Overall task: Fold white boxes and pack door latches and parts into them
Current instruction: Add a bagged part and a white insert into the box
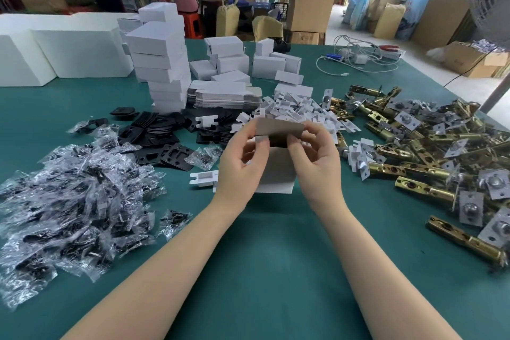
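The box stood upright at centre frame on the green table, its top end open and its grey lid flap raised.

The left hand gripped the box's left side. Its fingers were curled around the left wall, and the thumb pressed a small side flap at the top left corner. The right hand held the right side. Its thumb lay against the front upper edge, and its curled fingers pinched the right end of the lid flap. The box therefore sat between the two hands, with its top edge at fingertip level and its base resting on the table. What the box held could not be told.

Left of the box, at lower left of the frame, lay a heap of clear bags with dark parts inside. Above them lay black plates. Behind the box, at centre, lay white card inserts in a loose pile, and one more insert lay just beside the left wrist. Brass latches covered the right of the frame.

A stack of folded boxes stood at upper centre left, with flat box blanks beside it. White foam blocks sat at upper left. White cables lay at upper right of the table.
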Demonstrator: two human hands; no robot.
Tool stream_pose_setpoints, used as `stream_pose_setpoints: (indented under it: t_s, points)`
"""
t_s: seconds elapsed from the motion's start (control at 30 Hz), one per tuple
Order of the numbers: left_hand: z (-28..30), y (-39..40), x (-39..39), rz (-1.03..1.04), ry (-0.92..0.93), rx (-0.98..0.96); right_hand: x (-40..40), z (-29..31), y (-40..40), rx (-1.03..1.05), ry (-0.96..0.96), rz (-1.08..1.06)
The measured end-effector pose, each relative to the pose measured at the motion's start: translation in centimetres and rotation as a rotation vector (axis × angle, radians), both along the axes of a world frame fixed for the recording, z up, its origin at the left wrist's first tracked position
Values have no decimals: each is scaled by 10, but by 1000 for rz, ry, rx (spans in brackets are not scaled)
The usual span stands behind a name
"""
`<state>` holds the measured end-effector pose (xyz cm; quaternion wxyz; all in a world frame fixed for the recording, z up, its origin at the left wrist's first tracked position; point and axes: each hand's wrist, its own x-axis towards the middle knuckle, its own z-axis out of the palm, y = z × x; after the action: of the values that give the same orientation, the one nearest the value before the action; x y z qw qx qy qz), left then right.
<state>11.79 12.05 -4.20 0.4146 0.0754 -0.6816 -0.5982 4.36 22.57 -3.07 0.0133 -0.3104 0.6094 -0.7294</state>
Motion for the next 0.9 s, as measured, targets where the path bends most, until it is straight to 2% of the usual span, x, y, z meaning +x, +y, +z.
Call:
stream_pose_setpoints:
  t_s: [0.13, 0.27, 0.37, 0.67, 0.9]
  points:
    - [-2, -8, 2, 2, -20, -105, -3, -4, 5, 62, 134, -3]
    - [-13, -20, 6, 51, -27, -431, -11, -8, 16, 190, 291, 24]
    - [-19, -28, 8, 59, -37, -526, -12, -10, 20, 211, 327, 18]
    - [-19, -23, 7, 143, 6, -524, -12, -15, 17, 255, 449, -53]
    - [-7, -12, 5, 172, 25, -359, -7, -10, 9, 118, 289, -92]
